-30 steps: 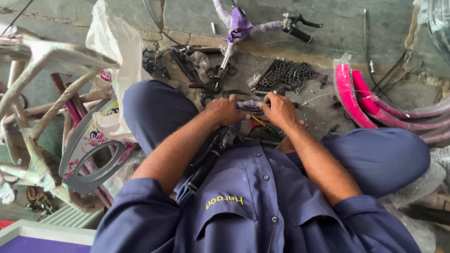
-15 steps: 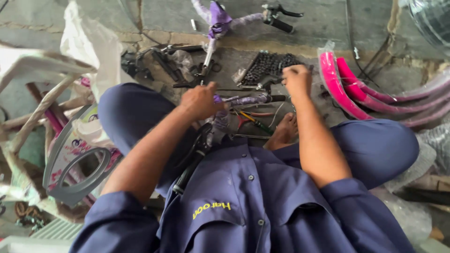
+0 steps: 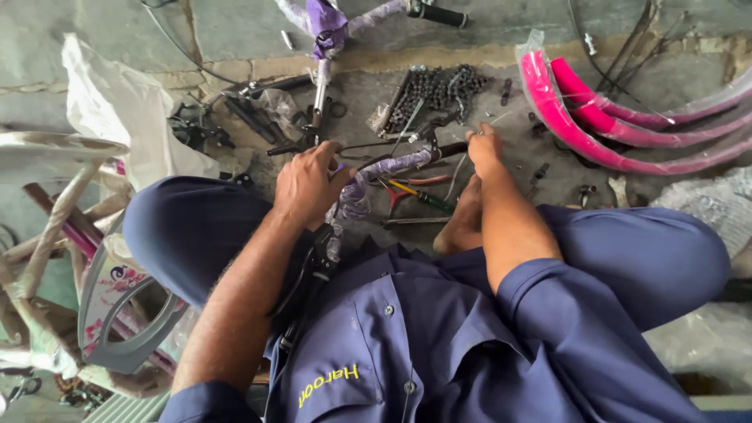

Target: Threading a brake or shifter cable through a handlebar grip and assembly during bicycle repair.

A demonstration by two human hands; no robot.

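Right hand [image 3: 486, 145] dropped onto wrapped handlebar [image 3: 392, 166] (left hand [image 3: 307, 184] grips).

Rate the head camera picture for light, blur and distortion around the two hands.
Head view: soft, even daylight with no hard shadows or glare; left hand and right hand on the wrapped handlebar are reasonably sharp; wide-angle stretch bends the pink mudguards and edges; the shirt nearest the lens looks slightly soft.

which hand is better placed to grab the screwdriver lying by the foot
Right, probably. The right hand hovers just above the screwdriver, while the left hand grips the wrapped bar.
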